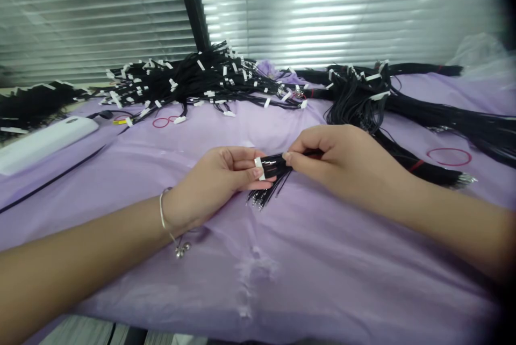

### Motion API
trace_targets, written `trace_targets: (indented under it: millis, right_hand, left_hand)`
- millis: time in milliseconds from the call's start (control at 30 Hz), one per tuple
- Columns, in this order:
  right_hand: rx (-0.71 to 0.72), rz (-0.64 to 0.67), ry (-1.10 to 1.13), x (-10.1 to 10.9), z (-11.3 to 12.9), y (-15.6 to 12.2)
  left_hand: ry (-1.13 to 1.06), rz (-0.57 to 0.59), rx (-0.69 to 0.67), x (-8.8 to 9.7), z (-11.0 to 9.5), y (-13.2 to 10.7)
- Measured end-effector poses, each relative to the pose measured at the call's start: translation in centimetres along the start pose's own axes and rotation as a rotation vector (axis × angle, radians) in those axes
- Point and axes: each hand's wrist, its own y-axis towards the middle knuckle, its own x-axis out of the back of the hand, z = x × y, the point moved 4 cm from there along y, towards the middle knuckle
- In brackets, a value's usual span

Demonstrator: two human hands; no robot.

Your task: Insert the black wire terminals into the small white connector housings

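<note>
Between the thumb and fingers of my left hand (226, 178) is a small white connector (259, 168). Black wires (276, 166) run from it to the right. My right hand (342, 157) pinches these wires a short way from the connector, thumb against forefinger. Below the fingers hang loose black wire ends with shiny metal tips (258, 200). Just behind my right hand lies a bundle of black wires (427, 170) with a red band around it and metal tips at its right end.
A large heap of black cables with white connectors (193, 79) lies along the back, before the window blinds. More wire bundles (451, 114) are at the right. A long white device (52, 141) lies left. Red rubber bands (449, 156) rest on the purple cover (322, 280).
</note>
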Motion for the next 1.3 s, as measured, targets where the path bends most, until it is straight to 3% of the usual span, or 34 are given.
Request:
trace_targets:
  millis: [333,733,1000,1300]
  right_hand:
    - [-0.002,0.055,0.012,-0.6,-0.1,-0.1]
    - [0.11,-0.005,-0.1,-0.3,0.7,-0.4]
    - [0.171,0.063,-0.053,-0.6,0.7,-0.4]
    - [0.15,0.032,-0.131,-1.4,0.5,-0.5]
  left_hand:
    - [0.056,-0.002,-0.007,-0.1,-0.2,0.1]
    - [0.048,0.013,0.01,0.0,-0.1,-0.2]
    - [0.054,-0.007,-0.01,0.0,-0.1,-0.1]
    - [0.135,-0.002,-0.037,-0.2,-0.2,-0.3]
